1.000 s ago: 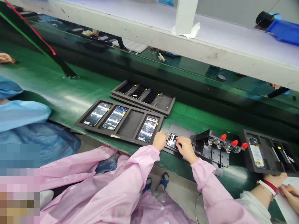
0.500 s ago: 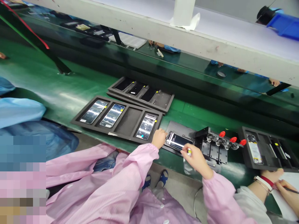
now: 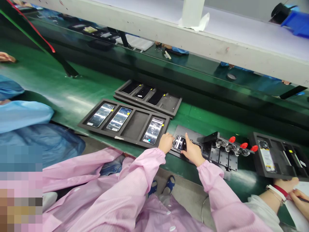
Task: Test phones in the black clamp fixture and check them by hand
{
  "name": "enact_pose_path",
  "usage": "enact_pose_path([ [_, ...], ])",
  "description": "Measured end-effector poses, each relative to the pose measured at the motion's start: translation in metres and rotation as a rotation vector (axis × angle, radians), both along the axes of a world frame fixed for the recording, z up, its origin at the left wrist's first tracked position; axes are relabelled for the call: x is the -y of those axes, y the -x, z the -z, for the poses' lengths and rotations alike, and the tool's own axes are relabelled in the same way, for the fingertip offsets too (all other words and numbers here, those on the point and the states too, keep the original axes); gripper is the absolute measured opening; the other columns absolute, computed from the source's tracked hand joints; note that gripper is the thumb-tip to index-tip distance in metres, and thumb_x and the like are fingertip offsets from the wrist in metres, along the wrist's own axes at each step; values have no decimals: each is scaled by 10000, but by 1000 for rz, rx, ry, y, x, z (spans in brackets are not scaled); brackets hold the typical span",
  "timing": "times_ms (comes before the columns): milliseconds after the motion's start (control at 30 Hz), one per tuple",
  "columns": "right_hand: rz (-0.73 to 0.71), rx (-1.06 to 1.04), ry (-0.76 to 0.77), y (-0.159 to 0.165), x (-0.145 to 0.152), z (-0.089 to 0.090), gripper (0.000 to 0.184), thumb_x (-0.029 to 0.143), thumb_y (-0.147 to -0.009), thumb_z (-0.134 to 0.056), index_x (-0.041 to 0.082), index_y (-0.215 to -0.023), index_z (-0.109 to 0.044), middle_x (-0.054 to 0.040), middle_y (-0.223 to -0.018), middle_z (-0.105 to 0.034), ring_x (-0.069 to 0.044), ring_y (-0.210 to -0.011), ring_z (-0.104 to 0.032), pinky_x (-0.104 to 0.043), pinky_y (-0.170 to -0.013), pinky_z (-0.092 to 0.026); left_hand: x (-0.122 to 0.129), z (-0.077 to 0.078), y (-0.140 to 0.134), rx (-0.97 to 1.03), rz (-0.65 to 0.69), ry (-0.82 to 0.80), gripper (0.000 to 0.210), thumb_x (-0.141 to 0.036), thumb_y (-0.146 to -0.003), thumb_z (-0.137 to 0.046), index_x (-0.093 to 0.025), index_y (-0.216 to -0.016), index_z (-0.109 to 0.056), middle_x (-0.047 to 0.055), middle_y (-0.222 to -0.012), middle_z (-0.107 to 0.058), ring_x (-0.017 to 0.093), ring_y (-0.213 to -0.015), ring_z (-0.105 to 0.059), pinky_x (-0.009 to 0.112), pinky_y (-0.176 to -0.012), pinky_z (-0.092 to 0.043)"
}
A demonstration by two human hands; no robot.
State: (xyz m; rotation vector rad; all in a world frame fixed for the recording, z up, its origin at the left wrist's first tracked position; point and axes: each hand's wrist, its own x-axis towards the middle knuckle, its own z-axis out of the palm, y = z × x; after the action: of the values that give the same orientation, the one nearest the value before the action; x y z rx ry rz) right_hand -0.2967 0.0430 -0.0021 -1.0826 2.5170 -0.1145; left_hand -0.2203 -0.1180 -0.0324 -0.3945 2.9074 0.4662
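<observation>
A phone (image 3: 180, 142) lies screen up on the dark base plate of a clamp fixture (image 3: 223, 154). My left hand (image 3: 166, 142) is closed at the phone's left end, its fingertips against that edge. Across the middle and right part of the screen lies my right hand (image 3: 193, 152), thumb at the near edge and fingers over the far edge; it covers much of the phone. Left of my hands, a black foam tray (image 3: 135, 127) holds several slots; phones with yellow tabs lie in three of them.
Behind is another dark tray (image 3: 172, 104) with phones. At right stands a third tray (image 3: 277, 154) with phone parts, near a co-worker's hand (image 3: 287, 185). Red-tipped clamp levers (image 3: 244, 145) rise from the fixture. A white shelf edge (image 3: 145, 27) crosses above. A blue-sleeved person (image 3: 26, 112) is at left.
My right hand has moved left and spread over the phone; before, it was pinched near the right end with a clear film-like piece below. My left hand stays at the left end.
</observation>
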Motion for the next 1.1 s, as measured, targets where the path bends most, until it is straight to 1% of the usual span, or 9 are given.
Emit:
enact_pose_path([
  [300, 62, 23, 54, -1, 1, 7, 993, 304, -753, -672, 151, -1519, -58, -166, -1328, -521, -273, -990, -639, -340, -795, -492, 3, 3, 0, -24, 8, -28, 253, -88, -854, -442, -141, -885, -687, 108, -971, -626, 249, -997, -489, 384, -802, -369],
  [400, 79, 26, 177, -22, -9, 7, 839, 310, -816, -595, 138, -1507, -151, -171, -1471, -348, -267, -1134, -577, -342, -848, -504, 1, 3, 2, -45, 13, -56, 202, -123, -851, -495, -146, -915, -686, 105, -993, -618, 243, -1008, -487, 376, -827, -376],
  [467, 72, 55, 299, -45, -23, 7, 708, 351, -861, -533, 141, -1478, -255, -126, -1498, -315, -249, -1244, -496, -333, -888, -502, -4, 2, 6, -60, 26, -85, 176, -138, -835, -545, -149, -962, -667, 86, -985, -629, 230, -1010, -493, 364, -858, -375],
  [567, 97, 153, 478, -83, -54, 5, 577, 384, -882, -502, 168, -1405, -391, -82, -1431, -436, -204, -1277, -465, -311, -943, -480, -12, 0, 12, -72, 43, -121, 167, -141, -817, -586, -151, -975, -639, 60, -980, -646, 221, -1008, -503, 354, -874, -371],
  [700, 308, 299, 671, -106, -98, -5, 373, 384, -880, -503, 185, -1189, -566, -61, -986, -687, -165, -862, -641, -288, -738, -515, -24, -2, 22, -67, 85, -153, 133, -148, -817, -591, -167, -941, -635, 41, -989, -658, 221, -1021, -505, 357, -870, -362],
  [800, 506, 335, 841, -92, -126, -26, 322, 397, -913, -434, 167, -1071, -595, -21, -702, -632, -131, -610, -566, -258, -578, -455, -33, -2, 28, -63, 115, -170, 125, -156, -822, -583, -175, -934, -634, 42, -994, -663, 216, -1018, -506, 355, -875, -356],
  [933, 792, 251, 1047, -45, -149, -69, 425, 441, -939, -318, 132, -1102, -561, -2, -640, -571, -80, -415, -322, -222, -405, -261, -40, -3, 32, -53, 105, -180, 113, -149, -813, -572, -169, -909, -628, 56, -988, -664, 227, -1009, -505, 361, -877, -362],
  [1000, 836, 184, 1017, -13, -151, -89, 411, 412, -895, -400, 124, -1156, -532, -1, -654, -582, -78, -428, -330, -215, -422, -268, -42, -4, 33, -48, 88, -190, 115, -144, -804, -568, -163, -901, -627, 64, -983, -660, 233, -1004, -506, 366, -882, -370],
  [1100, 766, 89, 822, 34, -140, -107, 467, 301, -821, -456, 130, -1253, -497, -8, -705, -627, -117, -581, -513, -243, -587, -400, -43, -7, 32, -47, 59, -221, 201, -71, -766, -528, -152, -917, -635, 75, -996, -654, 239, -1013, -512, 369, -894, -384],
])
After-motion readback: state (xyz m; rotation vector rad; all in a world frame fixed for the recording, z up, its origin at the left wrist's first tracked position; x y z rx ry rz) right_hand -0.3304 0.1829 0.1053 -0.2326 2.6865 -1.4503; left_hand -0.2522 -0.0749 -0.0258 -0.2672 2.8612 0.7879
